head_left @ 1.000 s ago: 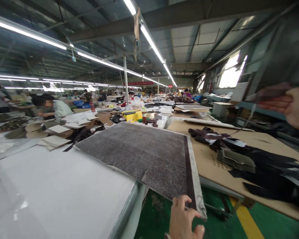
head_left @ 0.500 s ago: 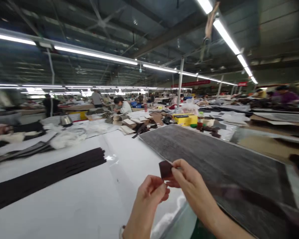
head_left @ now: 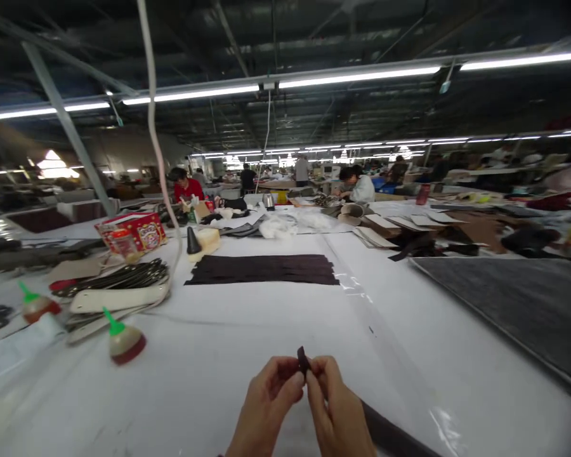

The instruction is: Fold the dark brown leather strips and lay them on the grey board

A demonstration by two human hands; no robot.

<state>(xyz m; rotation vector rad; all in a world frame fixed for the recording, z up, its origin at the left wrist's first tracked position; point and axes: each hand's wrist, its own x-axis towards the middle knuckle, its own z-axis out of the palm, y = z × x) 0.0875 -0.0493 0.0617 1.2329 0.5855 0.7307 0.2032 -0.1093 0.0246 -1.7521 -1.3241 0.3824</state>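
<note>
Both hands meet low in the middle of the view, above a white table [head_left: 219, 355]. My left hand [head_left: 266, 403] and my right hand [head_left: 335, 406] pinch the end of a dark brown strip [head_left: 303, 359] between thumbs and fingertips. The strip trails down to the right behind my right hand [head_left: 385, 431]. Farther back on the table lies a flat row of dark brown strips [head_left: 264, 269].
Two round glue bottles with green tips [head_left: 122, 339] [head_left: 37, 304] stand at the left, near scissors-like tools [head_left: 124, 276] and a red box [head_left: 133, 231]. A grey felt board [head_left: 518, 298] lies at the right. Other people work at tables behind.
The view has swung left from the grey board to the white table. My right hand brought the strip in, and both hands now pinch its end, held edge-on.
</note>
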